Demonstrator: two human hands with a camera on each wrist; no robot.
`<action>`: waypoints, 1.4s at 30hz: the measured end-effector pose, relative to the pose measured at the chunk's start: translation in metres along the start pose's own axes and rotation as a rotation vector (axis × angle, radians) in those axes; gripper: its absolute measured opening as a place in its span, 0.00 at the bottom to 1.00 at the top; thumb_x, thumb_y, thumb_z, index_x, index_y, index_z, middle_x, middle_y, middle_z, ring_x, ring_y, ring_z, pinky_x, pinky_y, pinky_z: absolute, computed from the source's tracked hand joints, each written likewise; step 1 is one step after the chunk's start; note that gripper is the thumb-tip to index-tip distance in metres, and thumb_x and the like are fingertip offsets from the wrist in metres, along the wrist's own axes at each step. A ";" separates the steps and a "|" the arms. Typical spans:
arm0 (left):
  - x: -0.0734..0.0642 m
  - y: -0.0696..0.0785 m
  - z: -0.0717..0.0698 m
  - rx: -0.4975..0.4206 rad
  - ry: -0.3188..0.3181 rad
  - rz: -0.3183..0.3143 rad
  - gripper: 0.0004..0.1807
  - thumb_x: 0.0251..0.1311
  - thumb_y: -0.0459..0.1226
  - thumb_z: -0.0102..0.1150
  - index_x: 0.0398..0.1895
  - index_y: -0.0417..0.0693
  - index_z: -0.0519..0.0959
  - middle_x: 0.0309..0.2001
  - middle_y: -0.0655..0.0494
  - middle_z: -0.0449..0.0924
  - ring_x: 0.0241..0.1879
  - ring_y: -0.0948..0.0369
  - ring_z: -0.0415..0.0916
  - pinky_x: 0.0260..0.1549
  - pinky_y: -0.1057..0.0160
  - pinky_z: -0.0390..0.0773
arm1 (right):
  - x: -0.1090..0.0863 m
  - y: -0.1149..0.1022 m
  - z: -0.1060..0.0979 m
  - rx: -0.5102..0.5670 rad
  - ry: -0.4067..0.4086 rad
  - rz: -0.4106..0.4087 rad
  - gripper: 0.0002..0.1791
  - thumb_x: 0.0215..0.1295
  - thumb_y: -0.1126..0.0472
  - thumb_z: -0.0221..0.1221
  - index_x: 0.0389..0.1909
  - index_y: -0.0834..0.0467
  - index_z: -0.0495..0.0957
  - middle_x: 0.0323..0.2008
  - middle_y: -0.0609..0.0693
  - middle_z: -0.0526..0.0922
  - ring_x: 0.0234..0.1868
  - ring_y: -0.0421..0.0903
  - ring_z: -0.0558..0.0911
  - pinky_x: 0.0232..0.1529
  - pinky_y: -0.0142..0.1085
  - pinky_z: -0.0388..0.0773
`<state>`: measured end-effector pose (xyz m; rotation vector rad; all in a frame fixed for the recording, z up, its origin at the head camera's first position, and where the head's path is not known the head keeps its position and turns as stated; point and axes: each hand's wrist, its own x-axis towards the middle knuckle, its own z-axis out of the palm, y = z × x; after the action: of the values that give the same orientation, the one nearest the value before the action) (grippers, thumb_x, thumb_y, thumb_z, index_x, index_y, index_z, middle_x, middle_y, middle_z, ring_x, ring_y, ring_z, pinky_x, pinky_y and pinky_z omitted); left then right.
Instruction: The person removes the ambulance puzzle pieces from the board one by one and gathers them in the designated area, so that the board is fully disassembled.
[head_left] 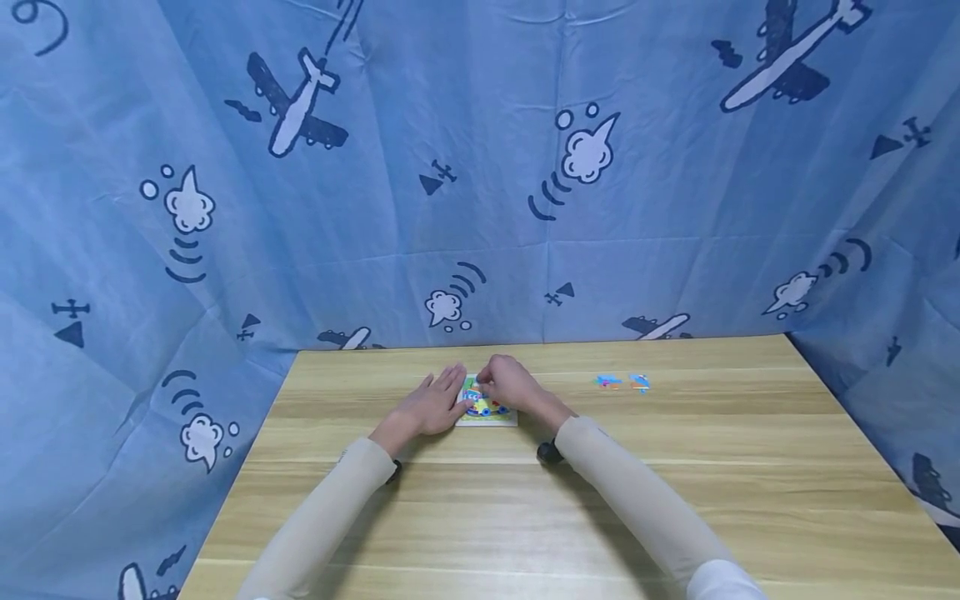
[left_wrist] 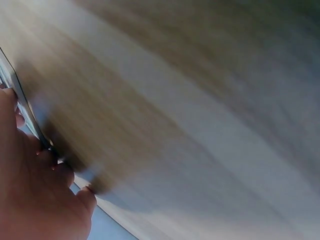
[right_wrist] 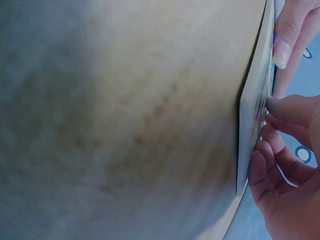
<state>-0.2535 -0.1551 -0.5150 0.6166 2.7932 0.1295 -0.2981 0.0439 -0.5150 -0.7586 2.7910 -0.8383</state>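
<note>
A small jigsaw puzzle in a pale board lies flat on the table, with a colourful picture in yellow, blue, red and green. My left hand rests at its left edge, fingers straight and thumb on the picture. From the right, my right hand reaches over the board with curled fingers. Its thumb and forefinger pinch a puzzle piece low against the picture; the fingertips mostly hide it. In the right wrist view, the board shows edge-on beside the right fingertips. The left wrist view shows the left hand along the board's edge.
Two loose groups of puzzle pieces, one blue and pink and one blue and orange, lie to the right of the board. The wooden table ends at a blue curtain printed with aeroplanes.
</note>
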 end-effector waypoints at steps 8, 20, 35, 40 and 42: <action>0.001 -0.001 0.000 -0.001 0.007 -0.003 0.40 0.83 0.59 0.30 0.87 0.45 0.44 0.88 0.50 0.39 0.88 0.52 0.39 0.86 0.45 0.47 | 0.005 0.000 0.000 0.004 -0.008 0.011 0.13 0.69 0.63 0.67 0.52 0.64 0.88 0.49 0.57 0.90 0.49 0.50 0.88 0.61 0.45 0.85; 0.000 -0.002 0.003 -0.041 -0.004 -0.012 0.42 0.83 0.60 0.31 0.87 0.44 0.43 0.88 0.50 0.38 0.88 0.52 0.37 0.86 0.45 0.46 | 0.003 -0.001 -0.002 -0.015 -0.052 -0.032 0.09 0.71 0.63 0.66 0.44 0.61 0.92 0.32 0.50 0.88 0.27 0.40 0.80 0.42 0.36 0.82; 0.000 -0.001 0.001 -0.047 0.012 0.001 0.41 0.83 0.58 0.33 0.86 0.42 0.46 0.88 0.47 0.40 0.87 0.50 0.39 0.85 0.44 0.48 | 0.004 -0.001 -0.004 -0.082 -0.040 -0.075 0.09 0.70 0.64 0.65 0.45 0.63 0.91 0.43 0.56 0.92 0.42 0.48 0.87 0.55 0.44 0.87; 0.000 -0.001 -0.001 -0.040 0.004 -0.001 0.41 0.83 0.58 0.33 0.86 0.42 0.45 0.88 0.48 0.39 0.87 0.50 0.39 0.85 0.44 0.47 | 0.005 0.001 -0.005 -0.083 -0.040 -0.081 0.11 0.71 0.64 0.65 0.49 0.64 0.90 0.48 0.58 0.92 0.53 0.54 0.89 0.61 0.47 0.85; 0.000 -0.001 -0.001 -0.037 0.004 0.000 0.41 0.83 0.58 0.33 0.86 0.42 0.46 0.88 0.48 0.40 0.87 0.50 0.39 0.85 0.44 0.48 | 0.005 0.002 -0.005 -0.074 -0.045 -0.076 0.12 0.71 0.64 0.65 0.50 0.64 0.89 0.48 0.59 0.91 0.54 0.55 0.88 0.61 0.47 0.85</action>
<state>-0.2542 -0.1563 -0.5138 0.6075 2.7884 0.1821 -0.3048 0.0453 -0.5118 -0.8897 2.7825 -0.7239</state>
